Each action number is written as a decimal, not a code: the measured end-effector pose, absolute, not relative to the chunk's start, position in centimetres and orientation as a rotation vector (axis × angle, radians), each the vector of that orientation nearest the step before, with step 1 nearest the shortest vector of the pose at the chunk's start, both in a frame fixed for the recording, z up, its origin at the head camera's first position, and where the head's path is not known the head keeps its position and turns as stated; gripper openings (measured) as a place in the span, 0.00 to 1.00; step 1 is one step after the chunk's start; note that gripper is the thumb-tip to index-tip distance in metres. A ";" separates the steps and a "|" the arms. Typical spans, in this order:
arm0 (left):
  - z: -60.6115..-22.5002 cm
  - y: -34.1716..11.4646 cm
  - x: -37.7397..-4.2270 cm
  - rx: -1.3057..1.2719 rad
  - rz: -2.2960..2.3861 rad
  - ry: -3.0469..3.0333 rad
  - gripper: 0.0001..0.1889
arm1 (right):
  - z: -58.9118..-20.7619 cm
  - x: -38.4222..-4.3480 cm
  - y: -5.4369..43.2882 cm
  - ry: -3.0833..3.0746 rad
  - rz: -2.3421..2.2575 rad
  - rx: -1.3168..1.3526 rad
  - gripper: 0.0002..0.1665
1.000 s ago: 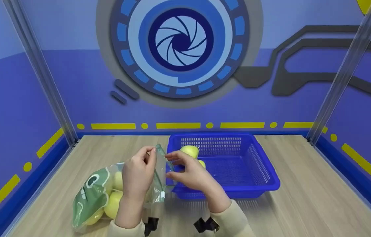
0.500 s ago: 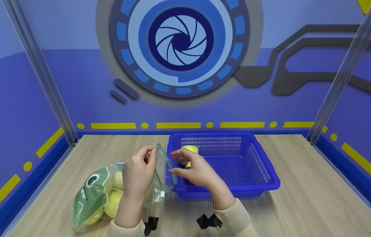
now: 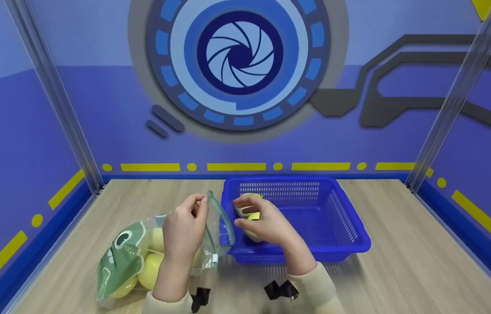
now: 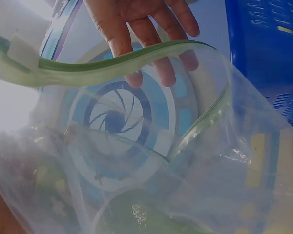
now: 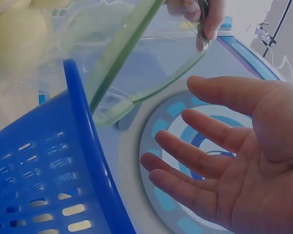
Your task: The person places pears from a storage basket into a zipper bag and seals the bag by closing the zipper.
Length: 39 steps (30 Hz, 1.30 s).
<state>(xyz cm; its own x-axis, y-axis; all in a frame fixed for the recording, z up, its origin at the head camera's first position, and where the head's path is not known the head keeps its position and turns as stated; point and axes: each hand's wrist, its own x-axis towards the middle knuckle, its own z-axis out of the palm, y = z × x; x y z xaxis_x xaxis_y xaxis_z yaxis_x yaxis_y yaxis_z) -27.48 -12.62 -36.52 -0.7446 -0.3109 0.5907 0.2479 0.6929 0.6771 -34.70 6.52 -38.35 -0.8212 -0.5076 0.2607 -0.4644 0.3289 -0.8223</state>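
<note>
My left hand (image 3: 183, 226) pinches the green zip rim of a clear plastic slider bag (image 3: 119, 261) printed with a green cartoon face. Several round yellow-green fruits (image 3: 150, 270) lie inside it on the table. The bag's mouth (image 4: 132, 56) gapes in the left wrist view. My right hand (image 3: 267, 222) hovers over the left side of a blue basket (image 3: 363, 242), its fingers spread and relaxed. Yellow-green fruit (image 3: 253, 216) shows in the basket behind those fingers, partly hidden. In the right wrist view the right palm (image 5: 268, 195) holds nothing and is apart from the bag's rim.
The wooden table (image 3: 406, 270) extends to both sides of the basket. Blue printed walls (image 3: 175, 152) enclose it at the back and sides, with metal posts (image 3: 454, 100) at the rear corners. A small black mount (image 3: 200, 299) sits at each wrist.
My right hand has let go of the bag's rim area and shifted right, over the basket. The rim has sprung wider toward the basket. My left hand stays put.
</note>
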 end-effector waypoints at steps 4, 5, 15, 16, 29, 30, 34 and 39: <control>-36.6 -12.6 -27.5 0.045 -1.006 -2.190 0.07 | -38.5 -34.9 6.7 2.527 -1.541 -0.914 0.24; -36.6 -12.6 -27.5 0.046 -1.007 -2.189 0.07 | -38.5 -35.0 6.8 2.529 -1.541 -0.912 0.24; -36.6 -12.6 -27.5 0.052 -1.024 -2.202 0.07 | -38.9 -36.4 7.4 2.530 -1.519 -0.879 0.24; -36.6 -12.6 -27.5 0.051 -1.024 -2.201 0.07 | -38.9 -36.5 7.4 2.543 -1.499 -0.880 0.24; -36.7 -12.7 -27.6 0.034 -0.995 -2.178 0.07 | -37.1 -38.7 7.8 2.610 -1.286 -0.793 0.24; -36.7 -12.7 -27.6 0.032 -0.995 -2.178 0.07 | -36.9 -38.8 7.8 2.616 -1.261 -0.789 0.23; -36.6 -12.6 -27.6 0.033 -1.000 -2.184 0.07 | -36.2 -39.7 7.9 2.646 -1.159 -0.780 0.21; -36.6 -12.6 -27.6 0.044 -1.007 -2.194 0.07 | -35.6 -40.9 7.8 2.679 -1.058 -0.753 0.20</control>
<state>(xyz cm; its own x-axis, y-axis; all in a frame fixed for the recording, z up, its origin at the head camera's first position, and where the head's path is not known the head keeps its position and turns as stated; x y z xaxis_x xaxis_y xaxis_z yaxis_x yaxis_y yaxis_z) -27.63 -12.64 -36.63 -0.7461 -0.3063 0.5912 0.2485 0.6957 0.6740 -40.89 7.76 -35.65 -0.8596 -0.5100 0.0316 -0.3939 0.6221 -0.6766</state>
